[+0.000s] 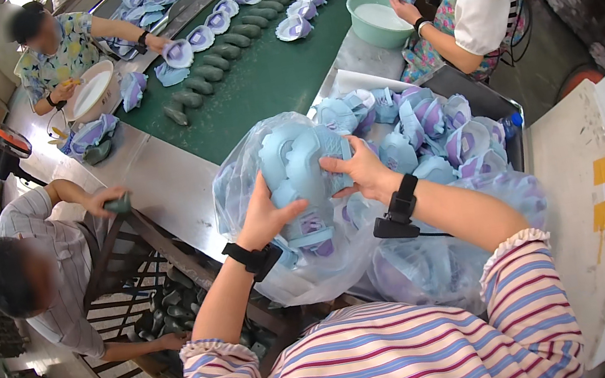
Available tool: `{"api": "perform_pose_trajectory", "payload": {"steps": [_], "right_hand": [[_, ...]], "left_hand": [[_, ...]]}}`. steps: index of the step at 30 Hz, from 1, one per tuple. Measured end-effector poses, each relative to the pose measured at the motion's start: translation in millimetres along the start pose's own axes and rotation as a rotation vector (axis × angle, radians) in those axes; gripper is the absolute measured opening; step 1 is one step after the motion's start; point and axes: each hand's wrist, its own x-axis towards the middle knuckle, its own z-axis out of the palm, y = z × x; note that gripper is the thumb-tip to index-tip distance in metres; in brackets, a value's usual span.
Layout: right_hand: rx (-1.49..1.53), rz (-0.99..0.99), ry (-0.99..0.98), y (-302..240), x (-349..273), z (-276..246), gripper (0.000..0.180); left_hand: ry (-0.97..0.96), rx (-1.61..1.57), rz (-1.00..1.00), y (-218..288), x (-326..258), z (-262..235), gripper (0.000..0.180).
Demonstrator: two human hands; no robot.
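both hands clamped on a stack of blue shoe parts (297, 169), left hand (266, 218) under, right hand (361, 170) beside, lifting it clear of the plastic bag (238, 192) so nothing slips

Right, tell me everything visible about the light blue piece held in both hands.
The light blue piece looks like a moulded shoe part, matte and rubbery or foam-like, with curved raised ridges and a purple patch at its lower end. It is held up over an open clear plastic bag full of similar blue and purple parts. The left hand grips its lower left side; the right hand holds its right edge, fingers over the front.
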Motion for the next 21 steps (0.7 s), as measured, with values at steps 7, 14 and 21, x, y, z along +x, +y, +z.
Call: {"api": "perform_pose_trajectory", "payload": {"steps": [7, 14, 21], "right_hand": [[-0.158, 0.101, -0.406, -39.2, 10.3, -46.4, 0.051], [0.033, 0.097, -0.825, -45.4, 16.2, -75.4, 0.085], [-0.007, -0.241, -0.5, -45.5, -3.2, -35.3, 0.063]], "left_hand": [[-0.084, -0.328, -0.139, -11.9, 5.4, -47.6, 0.061], [-0.29, -0.222, -0.114, 2.6, 11.4, -57.5, 0.076], [-0.315, 0.056, 0.004, 3.6, 28.7, -39.4, 0.082]]}}
